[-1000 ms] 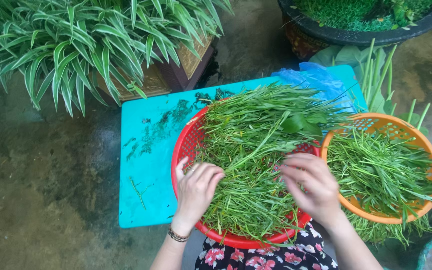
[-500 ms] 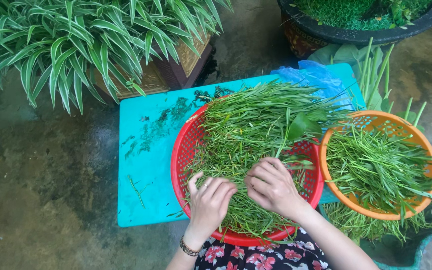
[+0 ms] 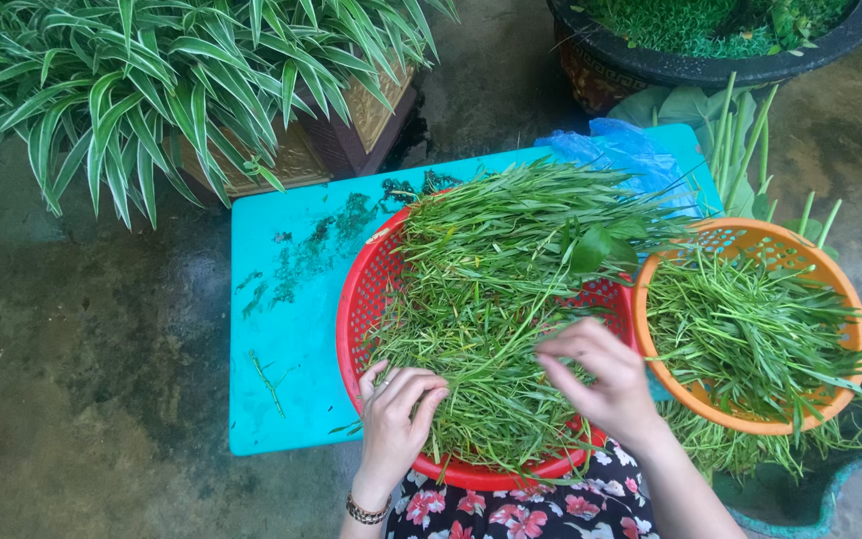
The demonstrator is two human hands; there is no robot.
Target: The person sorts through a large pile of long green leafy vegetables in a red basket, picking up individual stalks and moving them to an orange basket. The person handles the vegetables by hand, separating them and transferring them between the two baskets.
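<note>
A red perforated basket (image 3: 369, 287) stands on a turquoise board (image 3: 286, 329), heaped with long thin green leafy stems (image 3: 496, 269). My left hand (image 3: 398, 419) rests on the near left part of the heap, fingers curled into the stems. My right hand (image 3: 601, 381) is over the near right part of the heap, its fingertips pinching some stems. To the right, an orange basket (image 3: 788, 243) holds more green stems (image 3: 745, 329).
A striped-leaf potted plant (image 3: 152, 90) stands at the back left in a dark wooden planter (image 3: 351, 130). A dark round pot (image 3: 710, 60) sits at the back right, a blue plastic bag (image 3: 621, 150) lies behind the baskets, and a dark green tub (image 3: 810, 489) sits under the orange basket. The floor is wet concrete.
My right hand moved left onto the heap in the red basket and now pinches stems there. My left hand shifted slightly right along the near rim.
</note>
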